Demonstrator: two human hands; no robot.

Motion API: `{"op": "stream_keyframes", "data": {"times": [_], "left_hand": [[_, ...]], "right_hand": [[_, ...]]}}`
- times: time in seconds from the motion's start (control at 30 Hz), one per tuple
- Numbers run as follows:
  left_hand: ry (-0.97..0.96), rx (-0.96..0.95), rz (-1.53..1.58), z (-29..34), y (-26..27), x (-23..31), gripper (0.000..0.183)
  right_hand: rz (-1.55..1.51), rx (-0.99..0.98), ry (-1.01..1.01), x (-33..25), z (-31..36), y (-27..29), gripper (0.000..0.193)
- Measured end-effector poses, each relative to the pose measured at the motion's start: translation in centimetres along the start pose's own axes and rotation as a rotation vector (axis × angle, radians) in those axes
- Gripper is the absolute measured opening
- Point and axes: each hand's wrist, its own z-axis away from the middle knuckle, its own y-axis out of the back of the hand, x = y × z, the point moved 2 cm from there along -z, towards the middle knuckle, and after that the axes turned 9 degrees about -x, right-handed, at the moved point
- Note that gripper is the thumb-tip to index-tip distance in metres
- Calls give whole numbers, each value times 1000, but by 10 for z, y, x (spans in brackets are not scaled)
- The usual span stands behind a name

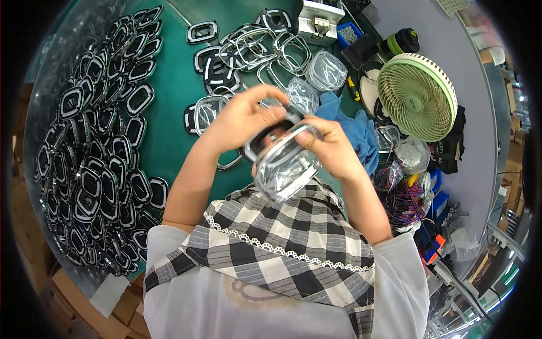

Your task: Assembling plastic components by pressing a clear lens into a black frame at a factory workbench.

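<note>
Both hands meet above the middle of the green surface (169,113), close to the person's chest. The left hand (240,120) is curled shut over the top of a black rounded frame (265,141), its fingers wrapped across the upper edge. The right hand (334,150) grips a clear plastic cover (285,164) from the right side, thumb on its rim and fingers behind it; the cover sits tilted, pressed against the front of the frame. A large heap of black frames with chrome rims (96,152) fills the left edge of the surface. Toward the far edge lie loose chrome rings (265,48) and several more clear covers (326,70). A blue cloth (353,127) lies just right of the hands, partly under the right wrist. At the right edge of the surface stands a small green desk fan (418,96), tilted face-up, with a bundle of coloured wires (403,198) near it. A checked apron (282,237) covers the person's front.
</note>
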Motion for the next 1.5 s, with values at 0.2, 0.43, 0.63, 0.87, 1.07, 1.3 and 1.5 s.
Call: {"op": "stream_keyframes", "data": {"times": [0.2, 0.43, 0.63, 0.87, 1.07, 1.3, 1.5], "left_hand": [[-261, 462, -74, 24, 4, -33, 52], [-192, 294, 24, 21, -30, -20, 37], [-87, 221, 65, 15, -29, -22, 32], [-369, 627, -767, 29, -21, -16, 24], [-582, 690, -894, 35, -6, -7, 25], [-169, 378, 42, 17, -11, -36, 37], [-155, 364, 43, 16, -26, -53, 62]], "right_hand": [[-279, 567, 17, 20, 2, 8, 23], [14, 664, 136, 19, -1, -7, 23], [-140, 656, 104, 24, 1, -5, 25], [270, 694, 105, 16, 21, 28, 37], [-109, 914, 298, 18, 39, 54, 20], [-428, 703, 333, 1, 31, 25, 46], [-309, 626, 162, 20, 13, 1, 34]]}}
